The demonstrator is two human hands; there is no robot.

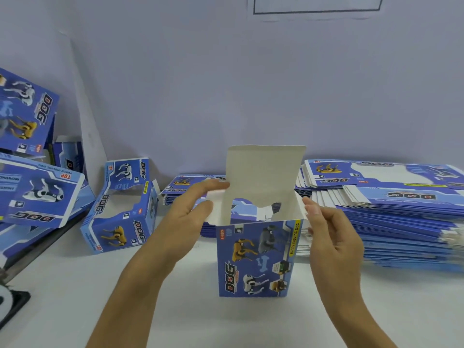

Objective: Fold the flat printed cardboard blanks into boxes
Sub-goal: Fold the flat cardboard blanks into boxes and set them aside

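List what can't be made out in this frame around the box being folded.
- Head view: bottom of the upright box, hidden by its own walls, so closed or not is unknown.
- Left hand fingertips, behind the side flap.
- Right hand fingers, motion-blurred, so contact is unclear.
- Stack of flat blanks, cut by the right edge.

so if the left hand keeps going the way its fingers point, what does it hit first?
Likely the upright white flap of the box: the left hand points up and right, fingertips already at the flap's left edge. Actual contact is unclear.
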